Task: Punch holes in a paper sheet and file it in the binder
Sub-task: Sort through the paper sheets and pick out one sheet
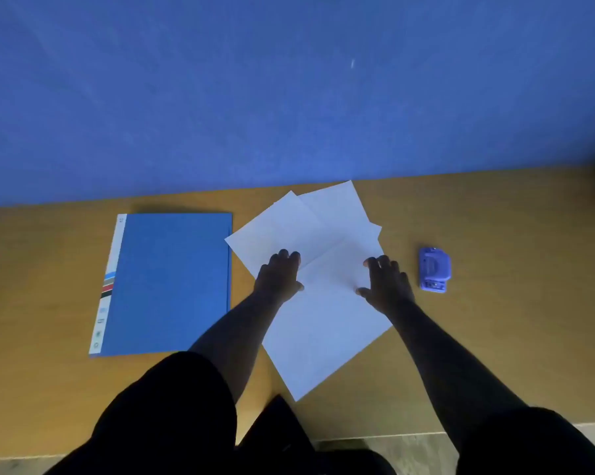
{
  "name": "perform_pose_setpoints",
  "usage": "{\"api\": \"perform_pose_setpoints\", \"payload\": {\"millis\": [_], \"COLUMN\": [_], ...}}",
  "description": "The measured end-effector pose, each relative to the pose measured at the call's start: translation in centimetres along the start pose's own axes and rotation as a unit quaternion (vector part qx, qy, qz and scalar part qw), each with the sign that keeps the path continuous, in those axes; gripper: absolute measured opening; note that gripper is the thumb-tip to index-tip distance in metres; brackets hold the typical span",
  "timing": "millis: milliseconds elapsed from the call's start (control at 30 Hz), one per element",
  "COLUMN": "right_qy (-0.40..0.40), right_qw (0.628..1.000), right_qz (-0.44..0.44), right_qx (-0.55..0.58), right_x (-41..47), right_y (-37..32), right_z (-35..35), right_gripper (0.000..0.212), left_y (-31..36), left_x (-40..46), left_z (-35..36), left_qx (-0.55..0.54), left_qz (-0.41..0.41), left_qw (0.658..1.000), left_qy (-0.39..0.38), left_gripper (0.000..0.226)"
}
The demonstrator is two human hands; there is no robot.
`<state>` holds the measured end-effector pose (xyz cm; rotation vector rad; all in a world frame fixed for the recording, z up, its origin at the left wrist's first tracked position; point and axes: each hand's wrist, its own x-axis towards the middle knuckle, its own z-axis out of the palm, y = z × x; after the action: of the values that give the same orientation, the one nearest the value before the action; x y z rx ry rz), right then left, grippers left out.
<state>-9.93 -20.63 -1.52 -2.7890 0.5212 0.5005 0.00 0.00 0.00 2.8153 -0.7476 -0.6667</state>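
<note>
Head view, looking down on a tan wooden tabletop point(494, 337) set against a blue wall point(289, 80).

At centre, a loose fan of white paper sheets point(323, 323), overlapping at different angles, lying flat on the wood. Left hand point(280, 274) reaching forward from six o'clock, palm down on the left part of the fan, fingers bent at the knuckles with tips pressing the paper, thumb out toward three o'clock; nothing gripped as far as can be seen. Right hand point(386, 284) likewise palm down on the right edge of the fan, fingers spread and slightly arched, thumb out toward nine o'clock, resting on the top sheet rather than pinching it. Both forearms bare, extended and nearly straight, converging a little toward the sheets; black short sleeves point(172, 406) at the bottom.

At nine o'clock from the sheets, just beside their left corner, a closed flat blue plastic binder point(172, 282) with a white spine strip bearing coloured bands along its left edge.

At three o'clock from the right hand, near but apart, a small lilac-blue plastic hole punch point(434, 269), untouched on the table.
</note>
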Motion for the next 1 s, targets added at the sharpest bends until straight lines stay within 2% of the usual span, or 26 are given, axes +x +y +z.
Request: {"api": "perform_pose_setpoints", "payload": {"millis": [100, 267, 433, 667, 833, 1000], "right_qy": [0.007, 0.008, 0.02, 0.096, 0.062, 0.033], "right_qw": [1.0, 1.0, 1.0, 0.991, 0.996, 0.998], "right_qz": [0.011, 0.011, 0.016, 0.062, 0.05, 0.048], "right_qx": [0.012, 0.018, 0.011, 0.067, 0.046, 0.023], "right_x": [0.1, 0.4, 0.1, 0.0, 0.8, 2.0], "right_y": [0.3, 0.4, 0.1, -0.9, -3.1, -5.0], "right_z": [0.0, 0.1, 0.5, -0.1, -0.5, -0.7], "right_gripper": [0.063, 0.064, 0.061, 0.041, 0.05, 0.067], "left_y": [0.1, 0.3, -0.3, -2.3, -5.8, -8.7], "left_x": [-0.1, -0.1, -0.4, -1.4, -3.1, -4.3], "left_z": [0.3, 0.6, 1.2, 0.3, -1.0, -2.8], "left_qx": [-0.046, -0.093, -0.105, -0.168, -0.228, -0.29], "left_qz": [-0.045, -0.069, -0.076, -0.094, -0.151, -0.209], "left_qw": [0.998, 0.993, 0.991, 0.979, 0.957, 0.915], "left_qy": [0.008, 0.003, 0.014, 0.073, 0.099, 0.185], "left_gripper": [0.054, 0.053, 0.027, 0.02, 0.014, 0.018]}}
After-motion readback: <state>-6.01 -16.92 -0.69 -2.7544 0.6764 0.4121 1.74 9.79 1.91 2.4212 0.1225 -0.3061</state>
